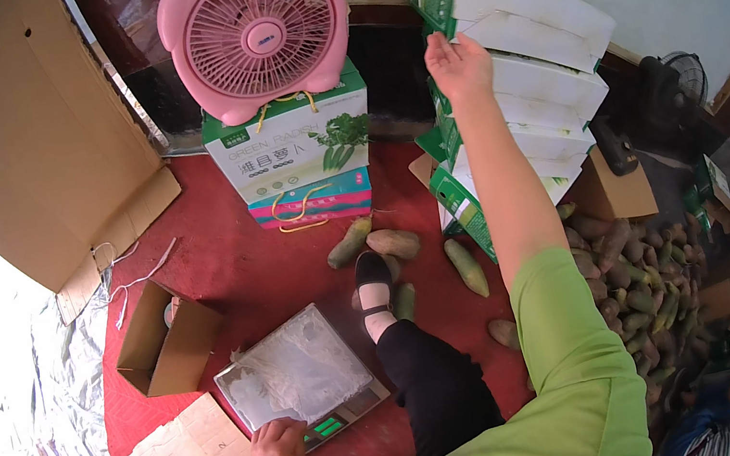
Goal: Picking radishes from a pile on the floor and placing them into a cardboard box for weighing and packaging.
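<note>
One red mat (447, 331) spreads over the floor, under one tall brown cardboard sheet (27, 141) with a ragged edge. At the upper right, at least three flat cartons (546, 89) lie overlapped in a stack, smooth and white with green printed flaps; the exact count is hidden. Beside them sits one heap (645, 291) of knobbly green-and-brown radishes, too many to count. One pink plastic fan (263, 39), round-grilled and bird-shaped, stands on two gift boxes: the upper box (298, 152) is white and green, bearing lettering and a leafy radish picture; the lower box (321, 199) is blue and pink. One scale (292, 368) has a scuffed silver top and a lit green display (329, 427). One small open box (171, 345) stands to its left. The right hand (459, 65) is palm up at the top carton's green flap, fingers loosely curled; whether it pinches the flap, I cannot tell. The left hand (280, 453) is back up just beside the scale's front edge, fingers bent; its grip is hidden. At least five loose radishes (467, 269) lie about the foot.
</note>
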Motion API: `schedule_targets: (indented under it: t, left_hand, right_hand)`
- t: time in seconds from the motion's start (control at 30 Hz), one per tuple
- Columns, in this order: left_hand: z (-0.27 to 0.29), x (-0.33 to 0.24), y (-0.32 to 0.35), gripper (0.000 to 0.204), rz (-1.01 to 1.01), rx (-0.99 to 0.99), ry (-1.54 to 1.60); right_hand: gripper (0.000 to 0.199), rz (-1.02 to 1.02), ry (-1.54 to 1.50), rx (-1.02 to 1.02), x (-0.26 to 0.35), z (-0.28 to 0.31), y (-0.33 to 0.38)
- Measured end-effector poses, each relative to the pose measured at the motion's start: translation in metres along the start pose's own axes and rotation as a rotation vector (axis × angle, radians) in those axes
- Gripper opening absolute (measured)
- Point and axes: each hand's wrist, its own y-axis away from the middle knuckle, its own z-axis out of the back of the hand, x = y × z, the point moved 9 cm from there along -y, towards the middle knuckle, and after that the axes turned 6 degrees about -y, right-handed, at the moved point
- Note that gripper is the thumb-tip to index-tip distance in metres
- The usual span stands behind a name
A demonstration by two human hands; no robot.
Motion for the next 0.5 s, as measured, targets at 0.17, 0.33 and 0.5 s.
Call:
schedule_targets:
  t: [0.17, 0.33, 0.5]
  left_hand:
    - [-0.004, 0.001, 0.003, 0.014, 0.025, 0.027, -0.007]
    - [-0.003, -0.005, 0.001, 0.014, 0.016, 0.034, 0.007]
    - [-0.01, -0.002, 0.001, 0.011, 0.036, 0.054, 0.016]
  right_hand:
    - [0.031, 0.139, 0.137, 0.021, 0.078, 0.019, 0.06]
    - [0.03, 0.315, 0.288, -0.046, 0.152, 0.068, 0.106]
    - [0.049, 0.165, 1.041, -0.013, 0.091, 0.028, 0.106]
